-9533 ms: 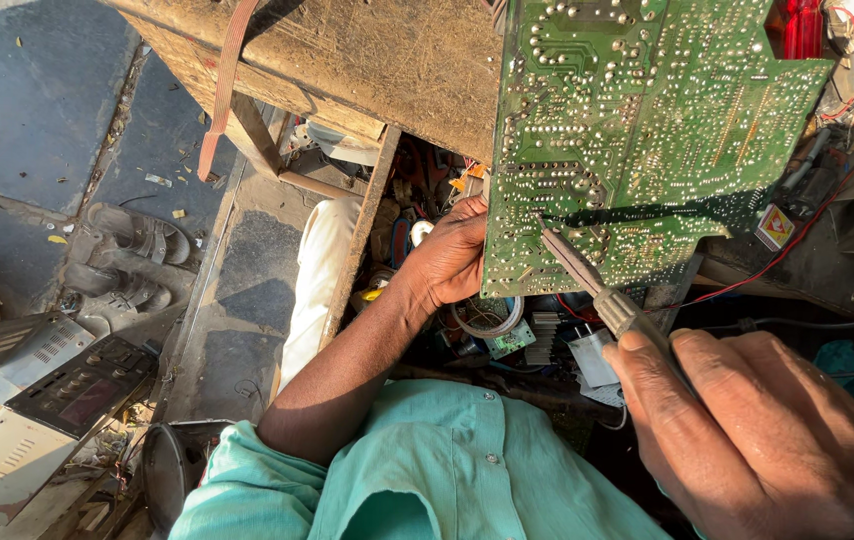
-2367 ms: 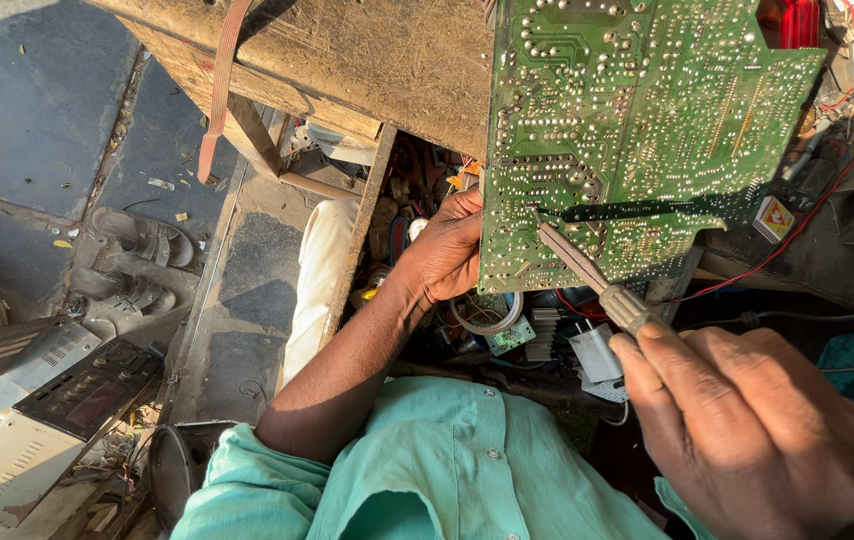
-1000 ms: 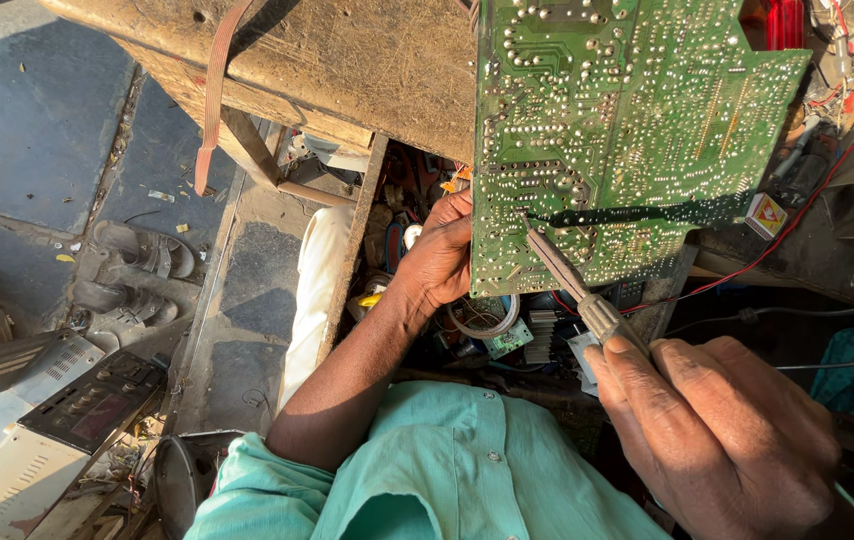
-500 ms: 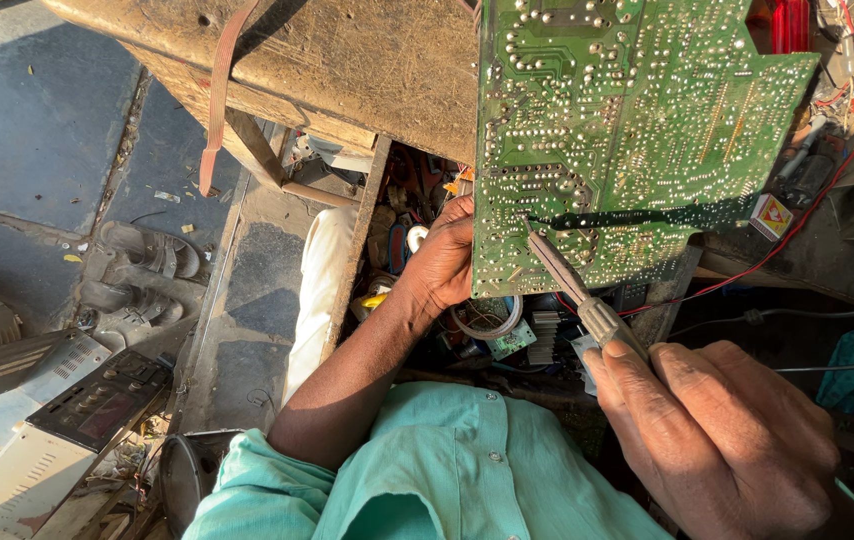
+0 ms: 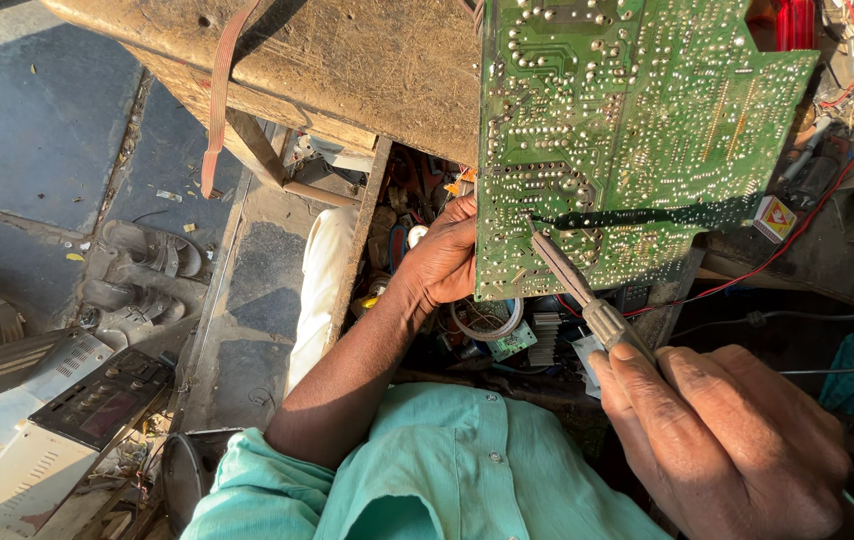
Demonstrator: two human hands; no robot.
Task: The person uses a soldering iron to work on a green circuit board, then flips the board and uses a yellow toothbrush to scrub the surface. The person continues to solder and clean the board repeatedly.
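Note:
A large green circuit board [image 5: 637, 130] stands tilted with its solder side facing me. My left hand [image 5: 444, 255] grips its lower left edge. My right hand [image 5: 722, 435] holds a soldering iron [image 5: 587, 300], and the metal tip touches the board near its left side, just beside a long dark slot. A red wire [image 5: 797, 240] runs off the board's lower right.
A worn wooden bench top [image 5: 347, 70] lies at upper left with a strap [image 5: 217, 100] hanging off it. A solder coil [image 5: 485, 318] and small parts sit below the board. Sandals [image 5: 142, 265] and old electronic units [image 5: 67, 420] lie on the stone floor at left.
The board and both hands keep nearly the same pose. The iron's tip stays on the same area by the slot, shifting only slightly.

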